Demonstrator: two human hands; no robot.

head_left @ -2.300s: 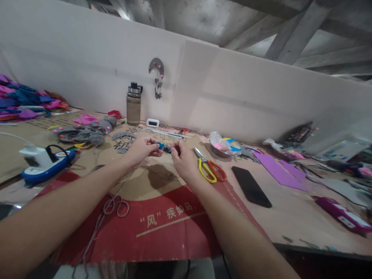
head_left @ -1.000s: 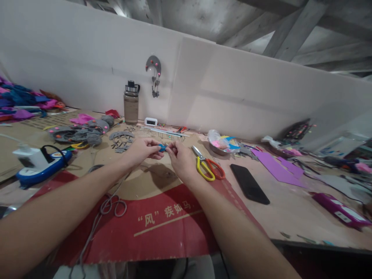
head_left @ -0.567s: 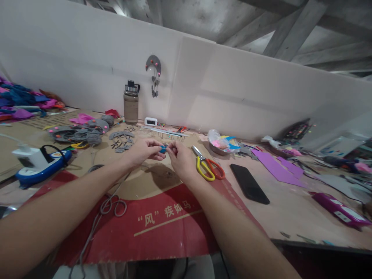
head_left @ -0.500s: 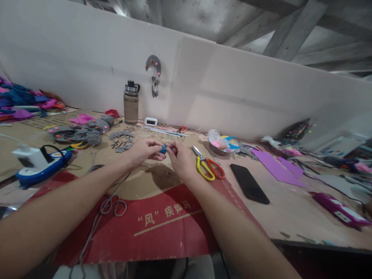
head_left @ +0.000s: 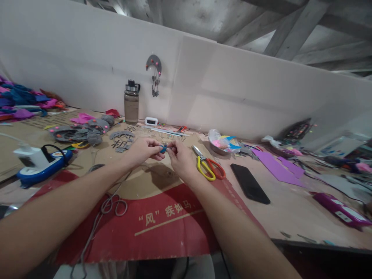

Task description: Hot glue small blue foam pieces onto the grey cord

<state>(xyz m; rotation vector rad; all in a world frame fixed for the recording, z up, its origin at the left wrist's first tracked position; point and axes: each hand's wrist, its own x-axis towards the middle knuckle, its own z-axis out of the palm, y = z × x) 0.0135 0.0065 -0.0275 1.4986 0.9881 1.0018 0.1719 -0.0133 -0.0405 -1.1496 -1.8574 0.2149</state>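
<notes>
My left hand (head_left: 142, 151) and my right hand (head_left: 181, 157) meet above the cardboard sheet (head_left: 139, 217) at the middle of the table. Both are pinched on a small blue piece (head_left: 164, 147) held between their fingertips. What the piece is exactly is too small to tell. A grey cord (head_left: 112, 205) lies looped on the cardboard under my left forearm.
Yellow and orange scissors (head_left: 207, 168) and a black phone (head_left: 250, 184) lie right of my hands. A blue and white device (head_left: 40, 164) sits left. Grey felt pieces (head_left: 81, 133), a bottle (head_left: 131, 102), a bowl (head_left: 222, 145) and purple sheets (head_left: 276, 166) stand further back.
My hands have drawn closer together around the small blue piece than 2.3 s ago. Over the last second they have hardly moved.
</notes>
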